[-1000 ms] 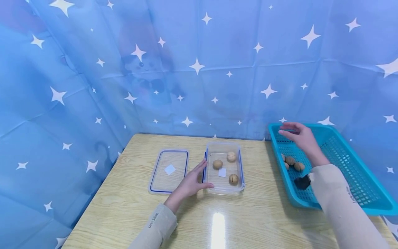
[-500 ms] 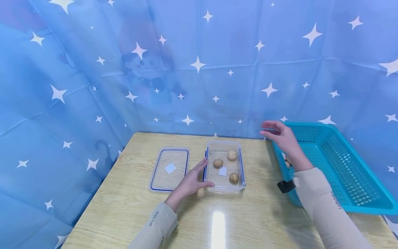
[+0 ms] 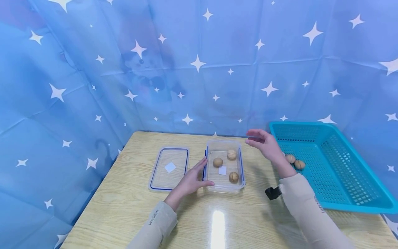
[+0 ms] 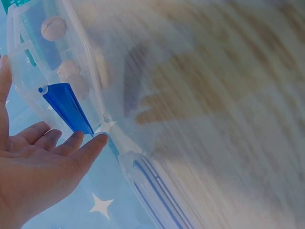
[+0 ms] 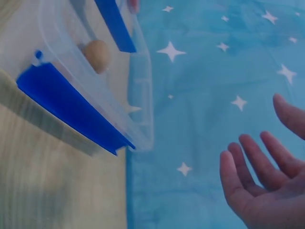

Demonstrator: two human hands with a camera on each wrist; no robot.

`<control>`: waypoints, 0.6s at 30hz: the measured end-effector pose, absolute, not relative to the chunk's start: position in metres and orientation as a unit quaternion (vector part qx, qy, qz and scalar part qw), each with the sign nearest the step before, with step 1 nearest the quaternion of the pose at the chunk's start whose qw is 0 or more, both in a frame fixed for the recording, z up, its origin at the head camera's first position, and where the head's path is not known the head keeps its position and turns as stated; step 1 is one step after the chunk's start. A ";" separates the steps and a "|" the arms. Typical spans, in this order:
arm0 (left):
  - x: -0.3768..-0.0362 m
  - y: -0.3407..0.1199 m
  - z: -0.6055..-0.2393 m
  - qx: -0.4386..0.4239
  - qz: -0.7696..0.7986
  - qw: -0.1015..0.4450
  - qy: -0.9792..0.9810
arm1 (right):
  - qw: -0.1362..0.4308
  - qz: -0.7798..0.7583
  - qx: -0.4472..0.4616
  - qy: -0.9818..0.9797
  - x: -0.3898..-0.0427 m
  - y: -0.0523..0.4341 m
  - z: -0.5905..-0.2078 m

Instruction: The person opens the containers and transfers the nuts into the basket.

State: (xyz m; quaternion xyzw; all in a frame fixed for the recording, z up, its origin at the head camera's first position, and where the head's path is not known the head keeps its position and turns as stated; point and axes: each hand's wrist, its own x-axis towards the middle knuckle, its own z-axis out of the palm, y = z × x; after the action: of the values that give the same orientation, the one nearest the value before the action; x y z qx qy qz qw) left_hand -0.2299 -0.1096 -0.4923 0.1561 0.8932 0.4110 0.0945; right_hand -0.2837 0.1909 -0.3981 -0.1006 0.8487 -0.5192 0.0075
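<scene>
A clear plastic container [image 3: 225,186] with blue side latches stands in the middle of the table, holding three walnuts [image 3: 217,162] and a small white square [image 3: 222,170]. Along its left side lies my left hand [image 3: 190,181], fingers extended against the wall and thumb at the front corner. In the left wrist view those fingertips touch beside the blue latch [image 4: 69,107]. My right hand [image 3: 266,147] hovers between container and basket, its fingers loosely bent. Nothing shows between its spread thumb and fingers in the right wrist view, where a walnut [image 5: 96,56] is seen through the container.
A clear lid [image 3: 161,178] with a blue seal and a white square lies left of the container. At the right, a turquoise basket [image 3: 354,166] holds several walnuts [image 3: 300,164] near its left wall. A starry blue curtain [image 3: 174,69] backs the wooden table [image 3: 124,207].
My right hand has moved left from over the basket, past its rim, toward the container. The left hand stays at the container's side.
</scene>
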 end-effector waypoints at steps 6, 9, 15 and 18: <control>-0.230 -0.110 -0.491 0.156 0.408 0.097 0.894 | 0.036 -0.543 -0.109 0.832 -0.285 0.176 -0.418; -0.230 -0.109 -0.491 0.157 0.406 0.097 0.895 | 0.044 -0.545 -0.119 0.829 -0.285 0.168 -0.428; -0.231 -0.110 -0.492 0.157 0.407 0.096 0.895 | 0.068 -0.559 -0.124 0.817 -0.282 0.145 -0.446; -0.231 -0.110 -0.492 0.156 0.407 0.095 0.895 | 0.094 -0.565 -0.117 0.812 -0.281 0.133 -0.456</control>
State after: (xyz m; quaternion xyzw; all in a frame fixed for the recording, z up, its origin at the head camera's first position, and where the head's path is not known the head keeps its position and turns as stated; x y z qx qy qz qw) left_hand -0.2308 -0.1103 -0.4919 0.1564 0.8949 0.4069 0.0951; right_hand -0.2813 0.1328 -0.4557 -0.1173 0.8116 -0.5646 0.0939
